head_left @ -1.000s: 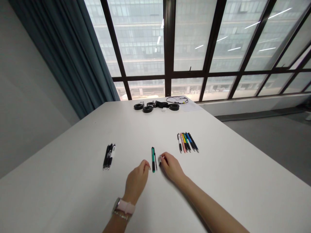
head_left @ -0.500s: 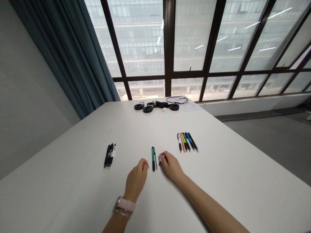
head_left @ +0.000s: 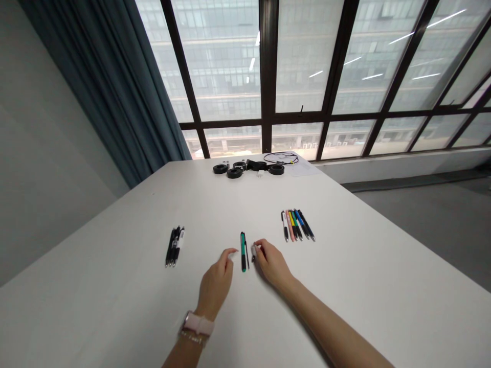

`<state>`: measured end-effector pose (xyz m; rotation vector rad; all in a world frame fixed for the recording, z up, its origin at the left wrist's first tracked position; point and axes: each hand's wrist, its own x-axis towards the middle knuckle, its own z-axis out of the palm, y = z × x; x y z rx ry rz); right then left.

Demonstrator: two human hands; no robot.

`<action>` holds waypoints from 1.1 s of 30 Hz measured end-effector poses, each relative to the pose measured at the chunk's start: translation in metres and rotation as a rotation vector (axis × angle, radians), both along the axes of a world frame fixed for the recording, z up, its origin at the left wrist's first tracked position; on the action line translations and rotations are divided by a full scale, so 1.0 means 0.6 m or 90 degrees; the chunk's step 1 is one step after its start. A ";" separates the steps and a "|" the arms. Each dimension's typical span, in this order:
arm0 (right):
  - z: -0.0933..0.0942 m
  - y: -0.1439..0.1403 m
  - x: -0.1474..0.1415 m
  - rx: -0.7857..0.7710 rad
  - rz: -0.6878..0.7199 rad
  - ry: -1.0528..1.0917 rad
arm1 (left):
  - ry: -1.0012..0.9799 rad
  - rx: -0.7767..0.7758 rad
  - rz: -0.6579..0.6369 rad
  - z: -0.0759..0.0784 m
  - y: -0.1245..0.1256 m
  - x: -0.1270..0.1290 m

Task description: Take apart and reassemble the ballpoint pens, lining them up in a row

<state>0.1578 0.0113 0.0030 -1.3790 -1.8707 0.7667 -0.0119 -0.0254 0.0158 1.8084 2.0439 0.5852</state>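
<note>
My left hand (head_left: 217,281), a pink-strapped watch (head_left: 198,324) on its wrist, is just left of a green-and-black pen (head_left: 243,251). Its index finger points toward that pen, with a small gap between them, and nothing shows in its fingers. A thin dark pen-like stick (head_left: 247,254) lies close along the green pen's right side. On the other side, my right hand (head_left: 271,260) rests on the table with its fingers closed on a short-looking white-and-black pen (head_left: 253,253), partly hidden by the fingers.
Several black and white pens (head_left: 175,247) lie side by side at left. A row of several coloured pens (head_left: 297,225) lies at right. At the white table's (head_left: 215,204) far end are black tape-like rolls (head_left: 234,173), a black cable (head_left: 281,158) and a paper sheet (head_left: 305,169).
My left index finger has stretched out to the right, toward the green pen, from a more curled pose. My right hand keeps its place. The view has shifted slightly.
</note>
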 end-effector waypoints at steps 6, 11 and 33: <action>-0.003 0.002 0.000 0.007 0.003 -0.008 | 0.024 0.002 0.001 -0.002 0.000 0.000; -0.004 0.001 0.001 0.005 -0.002 -0.005 | -0.016 0.020 0.001 -0.002 -0.001 0.000; -0.028 0.020 0.012 -0.066 -0.080 0.304 | -0.151 0.030 0.037 -0.004 0.000 -0.004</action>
